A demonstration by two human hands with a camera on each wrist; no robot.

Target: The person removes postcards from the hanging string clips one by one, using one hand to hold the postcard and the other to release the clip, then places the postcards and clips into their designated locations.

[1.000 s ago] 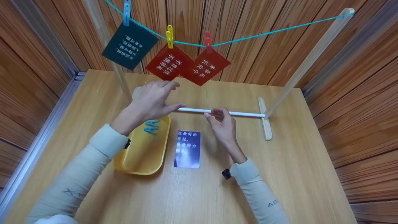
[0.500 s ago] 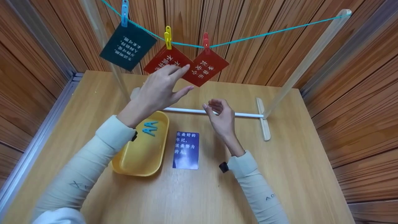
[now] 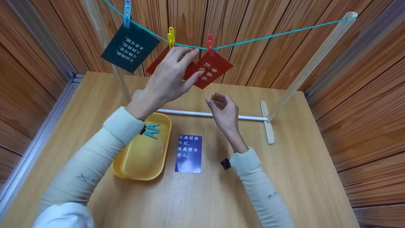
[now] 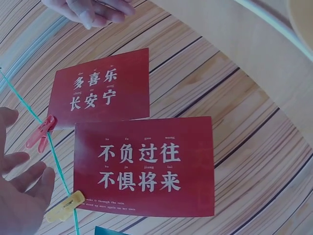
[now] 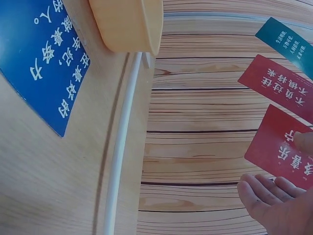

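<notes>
My left hand point(image 3: 171, 74) is raised in front of the hanging cards, fingers loosely bent and thumb apart, holding nothing. It overlaps the left red card point(image 4: 142, 166), which hangs from a yellow clothespin point(image 4: 66, 206). Its fingertips come near the cord beside the red clothespin point(image 3: 210, 43), which holds a second red card point(image 3: 214, 70). Lower and to the right, my right hand point(image 3: 225, 110) floats with its fingers half curled around nothing. In the right wrist view it lies just below that second red card. A dark green card point(image 3: 130, 47) hangs from a blue clothespin point(image 3: 127, 14).
A teal cord point(image 3: 278, 35) runs between two upright posts point(image 3: 311, 68), joined below by a white rod point(image 3: 186, 112). On the table point(image 3: 300, 177) lie a blue card point(image 3: 189, 161) and a yellow tray point(image 3: 139, 175) with teal clothespins point(image 3: 152, 130). Wooden-patterned walls surround it.
My left hand has risen from above the white rod to the hanging red cards, now hiding much of the left one. My right hand has lifted slightly. The cards stay where they were.
</notes>
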